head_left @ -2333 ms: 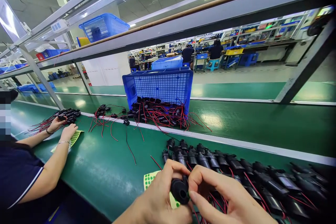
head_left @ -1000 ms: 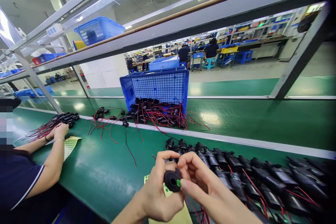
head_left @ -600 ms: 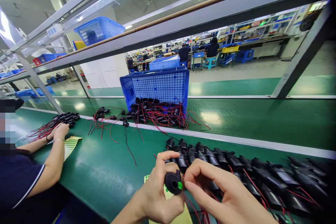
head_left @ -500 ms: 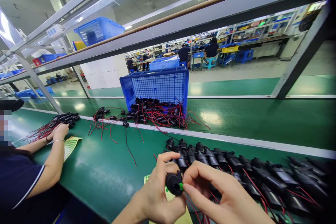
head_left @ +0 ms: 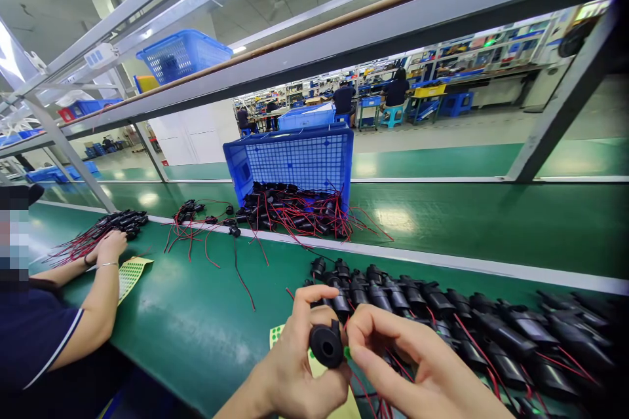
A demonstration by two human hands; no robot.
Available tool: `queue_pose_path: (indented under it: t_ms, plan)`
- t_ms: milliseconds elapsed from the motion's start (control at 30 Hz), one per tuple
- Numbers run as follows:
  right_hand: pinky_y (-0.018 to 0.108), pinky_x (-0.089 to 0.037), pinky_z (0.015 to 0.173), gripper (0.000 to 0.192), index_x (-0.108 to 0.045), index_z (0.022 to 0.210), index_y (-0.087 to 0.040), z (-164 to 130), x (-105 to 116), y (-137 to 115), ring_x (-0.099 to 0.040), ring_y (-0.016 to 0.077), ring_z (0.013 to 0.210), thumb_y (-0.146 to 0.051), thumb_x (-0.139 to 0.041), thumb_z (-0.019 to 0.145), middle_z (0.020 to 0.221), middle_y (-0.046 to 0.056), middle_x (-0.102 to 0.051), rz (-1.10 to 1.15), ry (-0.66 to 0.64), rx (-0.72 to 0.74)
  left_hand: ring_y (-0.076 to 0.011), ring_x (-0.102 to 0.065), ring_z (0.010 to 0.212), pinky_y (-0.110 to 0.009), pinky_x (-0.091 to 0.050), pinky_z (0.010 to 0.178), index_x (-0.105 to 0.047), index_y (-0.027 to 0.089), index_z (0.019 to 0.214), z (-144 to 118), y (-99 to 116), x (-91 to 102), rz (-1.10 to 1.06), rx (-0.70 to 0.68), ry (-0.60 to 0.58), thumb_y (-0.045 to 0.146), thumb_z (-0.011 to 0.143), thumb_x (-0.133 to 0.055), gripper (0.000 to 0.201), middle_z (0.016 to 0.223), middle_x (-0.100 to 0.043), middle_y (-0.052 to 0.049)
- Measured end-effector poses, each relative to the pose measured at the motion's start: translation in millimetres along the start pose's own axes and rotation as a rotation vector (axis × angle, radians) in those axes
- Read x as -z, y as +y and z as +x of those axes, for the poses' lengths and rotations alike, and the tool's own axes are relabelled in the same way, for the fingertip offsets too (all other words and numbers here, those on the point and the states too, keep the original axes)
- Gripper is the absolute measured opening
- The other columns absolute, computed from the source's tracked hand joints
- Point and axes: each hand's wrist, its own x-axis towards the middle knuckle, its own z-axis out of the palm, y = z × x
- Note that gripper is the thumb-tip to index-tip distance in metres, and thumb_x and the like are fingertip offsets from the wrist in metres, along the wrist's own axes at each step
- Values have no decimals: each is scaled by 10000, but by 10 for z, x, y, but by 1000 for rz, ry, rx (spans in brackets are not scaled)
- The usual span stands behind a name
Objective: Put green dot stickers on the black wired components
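My left hand [head_left: 295, 366] is wrapped round a small black cylindrical pump-like part [head_left: 325, 346], its round end with a central hole turned toward me. Beside it, my right hand [head_left: 413, 360] pinches a tiny green round sticker [head_left: 346, 352] between thumb and forefinger, close to the part's right side. Whether the sticker touches the part is hard to tell. Under my left hand lies a pale yellow sheet of green dot stickers [head_left: 276, 335], mostly covered. Rows of similar black parts [head_left: 413, 294] with red and black wires lie behind and to the right of my hands.
A blue crate [head_left: 295, 157] lies on its side, black wired parts spilling from it. Loose parts [head_left: 189, 211] sit left of it. At far left a co-worker's hands [head_left: 111, 247] are at another pile, beside a sticker sheet [head_left: 130, 275]. A metal shelf rail [head_left: 304, 59] crosses above.
My right hand has shifted slightly right, and the green sticker in its fingertips has moved from the part's end face to just beyond its side. My left hand stays nearly still.
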Motion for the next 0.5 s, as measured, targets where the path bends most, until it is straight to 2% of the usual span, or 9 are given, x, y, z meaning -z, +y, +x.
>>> queue_pose_path:
  t_ms: [267,500]
  plan:
    - [215,-412,587,188,-534,683,-228,23,-43,19,-515,123,626,-286,-560,859,663,-40,-568,-8,-47,-27,-114,-443,661,-263,-364,659,-314,211,1356,11,-9,-12,-2,-70,-18,83,672,-568,741,778,-447,52]
    - [209,-416,561,201,-505,660,-240,-38,-147,5,-529,111,577,-285,-525,855,631,-57,-569,-47,103,21,-116,-470,634,-268,-378,652,-303,211,1367,-11,-29,-17,57,-118,7,100,689,-581,741,757,-455,57]
